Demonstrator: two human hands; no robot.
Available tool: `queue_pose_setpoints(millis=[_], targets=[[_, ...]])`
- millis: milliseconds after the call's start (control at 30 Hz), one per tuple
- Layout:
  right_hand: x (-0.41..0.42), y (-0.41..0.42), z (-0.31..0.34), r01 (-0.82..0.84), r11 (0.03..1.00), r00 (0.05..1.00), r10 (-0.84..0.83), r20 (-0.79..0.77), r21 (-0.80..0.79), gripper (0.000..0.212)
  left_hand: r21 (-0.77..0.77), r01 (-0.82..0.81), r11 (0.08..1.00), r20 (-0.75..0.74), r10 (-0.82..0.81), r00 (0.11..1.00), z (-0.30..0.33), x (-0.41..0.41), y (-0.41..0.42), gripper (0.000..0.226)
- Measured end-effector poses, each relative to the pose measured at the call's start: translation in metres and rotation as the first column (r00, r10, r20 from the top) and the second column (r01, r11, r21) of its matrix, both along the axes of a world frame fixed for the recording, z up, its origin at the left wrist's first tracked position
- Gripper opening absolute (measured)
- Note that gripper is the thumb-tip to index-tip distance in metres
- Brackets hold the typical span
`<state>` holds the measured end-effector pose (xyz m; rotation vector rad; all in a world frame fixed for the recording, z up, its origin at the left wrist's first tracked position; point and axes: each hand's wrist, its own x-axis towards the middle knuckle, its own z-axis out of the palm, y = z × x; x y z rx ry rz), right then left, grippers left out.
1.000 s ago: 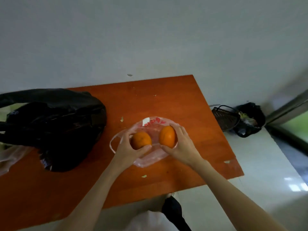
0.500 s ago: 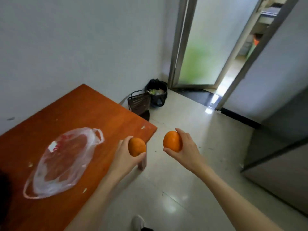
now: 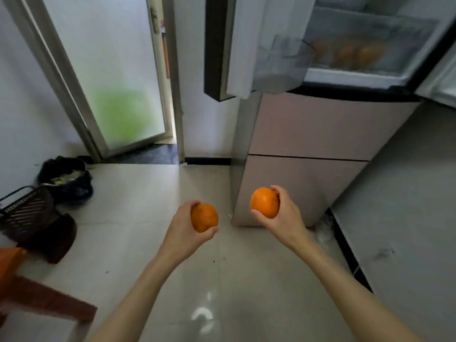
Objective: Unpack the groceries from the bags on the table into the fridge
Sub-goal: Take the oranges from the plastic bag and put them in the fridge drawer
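My left hand (image 3: 183, 230) is closed around an orange (image 3: 204, 217), held over the tiled floor. My right hand (image 3: 286, 213) grips a second orange (image 3: 264, 203), slightly higher and in front of the fridge's lower drawers. The fridge (image 3: 311, 129) stands ahead on the right with its upper doors swung open; the left door (image 3: 222, 45) hangs out towards me. Inside, behind a clear drawer front, several blurred oranges (image 3: 350, 54) lie on a shelf. Only a corner of the orange table (image 3: 9, 260) shows at the far left; the bags are out of view.
A dark basket (image 3: 27, 213) and a black rubbish bag (image 3: 66, 178) sit on the floor at the left by the wall. A frosted glass door (image 3: 111, 82) stands ajar behind them. A grey wall (image 3: 407, 193) closes the right side.
I have turned right, away from the table and its plastic bag, carrying both oranges. The open fridge has come into view ahead, and the table has slid to the left edge.
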<state>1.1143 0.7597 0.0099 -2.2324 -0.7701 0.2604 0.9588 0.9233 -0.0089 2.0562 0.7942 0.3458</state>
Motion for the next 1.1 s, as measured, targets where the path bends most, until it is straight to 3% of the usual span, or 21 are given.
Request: queue_pose_setpoints(millis=[267,567,733,1100], targets=[[0.115,-0.095,0.028,0.228,0.968,0.971,-0.234,0.045,0.106,0.074,0.11,0.314,0.943,0.012,-0.317,0.948,0.03,0.162,-0.073,0.072],[0.273,-0.12,0.072,0.384,0.895,0.914,-0.404,0.044,0.228,0.078,0.122,0.422,0.898,0.132,-0.436,0.89,0.054,0.345,-0.101,0.069],[0.373,-0.108,0.121,0.361,0.885,0.902,-0.412,0.132,0.292,0.073,0.132,0.393,0.91,0.248,-0.414,0.876,0.092,0.454,-0.098,0.068],[0.545,-0.059,0.209,0.236,0.863,0.898,-0.37,0.239,0.448,0.067,0.225,0.128,0.966,0.558,-0.236,0.796,0.197,0.633,-0.075,0.066]])
